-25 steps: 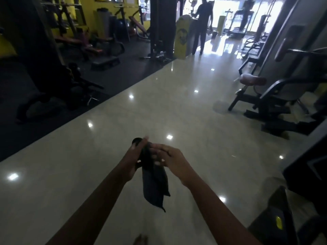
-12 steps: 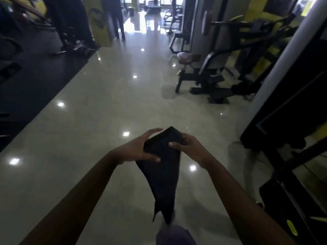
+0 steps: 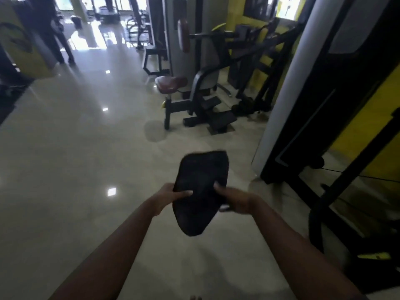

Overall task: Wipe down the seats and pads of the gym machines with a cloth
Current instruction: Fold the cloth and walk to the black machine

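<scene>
Cloth [image 3: 201, 187], dark and limp, is spread between my two hands in front of me, above a glossy pale floor [image 3: 82, 148]. My left hand [image 3: 171, 197] pinches the cloth's left edge, thumb laid across the top of the fabric and fingers curled underneath. My right hand [image 3: 232, 199] grips the right edge the same way, thumb on top, the other fingers closed under the cloth; this hand is blurred, so I cannot make out each finger. The cloth's upper part stands up above my hands in a rough rectangle, and its lower part sags to a rounded point below them. Both forearms reach in from the bottom of the view.

Ahead and slightly right stands a gym machine [image 3: 207, 87] with a black frame. Its seat [image 3: 171, 83] is a reddish-brown pad on a black post, well apart from the cloth. Higher on the same machine is an upright pad [image 3: 183, 35] of the same reddish-brown colour, mounted against a grey column. Behind it are more black bars against a yellow wall [image 3: 238, 22].

Close on my right is a tall pale post [image 3: 290, 87] beside a dark machine frame. Far off at upper left a person [image 3: 54, 33] stands on the shiny floor near bright windows.
</scene>
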Available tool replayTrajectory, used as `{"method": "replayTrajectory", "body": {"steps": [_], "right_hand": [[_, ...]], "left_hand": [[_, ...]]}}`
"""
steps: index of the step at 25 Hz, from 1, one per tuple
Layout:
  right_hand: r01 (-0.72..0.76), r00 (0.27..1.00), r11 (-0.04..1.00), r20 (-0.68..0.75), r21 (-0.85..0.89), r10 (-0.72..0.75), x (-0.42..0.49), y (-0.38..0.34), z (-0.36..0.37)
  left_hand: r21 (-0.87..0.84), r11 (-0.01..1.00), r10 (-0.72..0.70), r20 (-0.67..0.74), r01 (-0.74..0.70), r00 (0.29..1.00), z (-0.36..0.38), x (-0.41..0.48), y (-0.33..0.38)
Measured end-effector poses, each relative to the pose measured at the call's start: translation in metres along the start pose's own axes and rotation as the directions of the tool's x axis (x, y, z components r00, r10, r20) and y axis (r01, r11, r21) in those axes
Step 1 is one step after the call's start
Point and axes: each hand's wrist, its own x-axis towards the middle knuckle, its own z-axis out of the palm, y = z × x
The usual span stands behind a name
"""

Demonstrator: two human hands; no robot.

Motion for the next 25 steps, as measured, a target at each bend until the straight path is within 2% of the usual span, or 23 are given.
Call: {"method": "replayTrajectory", "body": {"steps": [2, 5, 6, 8, 10, 13, 15, 16, 18, 19, 20, 21, 22, 23, 25], "right_hand": [[0.001, 0.995, 1.000, -0.100, -0.023, -0.004, 0.025, 0.010, -0.007], [0.181, 0.935, 0.954, -0.342, 0.239, -0.092, 0.058, -0.021, -0.038], [0.206, 0.931, 0.931, -0.354, 0.301, -0.092, 0.069, -0.032, -0.053], [0.140, 0.920, 0.957, -0.390, 0.252, -0.032, 0.090, -0.038, -0.076], [0.100, 0.850, 0.971, -0.525, 0.217, 0.030, 0.107, -0.033, -0.100], [0.080, 0.675, 0.966, -0.726, 0.245, 0.128, 0.112, -0.050, -0.140], [0.126, 0.593, 0.941, -0.784, 0.314, 0.183, 0.102, -0.063, -0.168], [0.170, 0.563, 0.921, -0.802, 0.351, 0.201, 0.094, -0.067, -0.180], [0.241, 0.475, 0.885, -0.844, 0.398, 0.250, 0.074, -0.070, -0.206], [0.265, 0.420, 0.865, -0.859, 0.425, 0.294, 0.065, -0.068, -0.218], [0.310, 0.344, 0.840, -0.877, 0.444, 0.337, 0.055, -0.063, -0.233], [0.356, 0.263, 0.818, -0.889, 0.451, 0.376, 0.047, -0.057, -0.248], [0.386, 0.178, 0.810, -0.897, 0.441, 0.404, 0.040, -0.050, -0.263], [0.394, 0.084, 0.822, -0.907, 0.411, 0.413, 0.033, -0.043, -0.275], [0.361, -0.148, 0.896, -0.933, 0.257, 0.327, 0.021, -0.032, -0.291]], "left_hand": [[-0.010, 0.999, -0.053, -0.025, 0.053, 0.998, -0.013, 0.041, 0.010], [-0.141, 0.986, -0.075, 0.062, 0.083, 0.995, -0.036, 0.109, 0.050], [-0.085, 0.989, -0.112, 0.079, 0.118, 0.991, -0.041, 0.133, 0.064], [0.149, 0.969, -0.210, 0.077, 0.197, 0.975, -0.041, 0.181, 0.079], [0.219, 0.956, -0.217, 0.089, 0.194, 0.972, -0.029, 0.226, 0.089], [0.357, 0.934, -0.120, 0.291, 0.009, 0.949, 0.000, 0.283, 0.113], [0.481, 0.848, -0.037, 0.475, -0.224, 0.879, 0.029, 0.312, 0.135], [0.534, 0.770, 0.017, 0.528, -0.348, 0.849, 0.045, 0.324, 0.147], [0.616, 0.536, 0.167, 0.593, -0.577, 0.788, 0.084, 0.351, 0.169], [0.606, 0.440, 0.221, 0.643, -0.663, 0.734, 0.104, 0.361, 0.181], [0.552, 0.402, 0.251, 0.701, -0.731, 0.668, 0.129, 0.370, 0.195], [0.482, 0.433, 0.264, 0.740, -0.761, 0.619, 0.154, 0.376, 0.208], [0.418, 0.523, 0.246, 0.760, -0.743, 0.601, 0.177, 0.379, 0.220], [0.361, 0.641, 0.217, 0.761, -0.677, 0.611, 0.201, 0.383, 0.232], [0.209, 0.878, 0.146, 0.741, -0.431, 0.656, 0.248, 0.390, 0.251]]}}
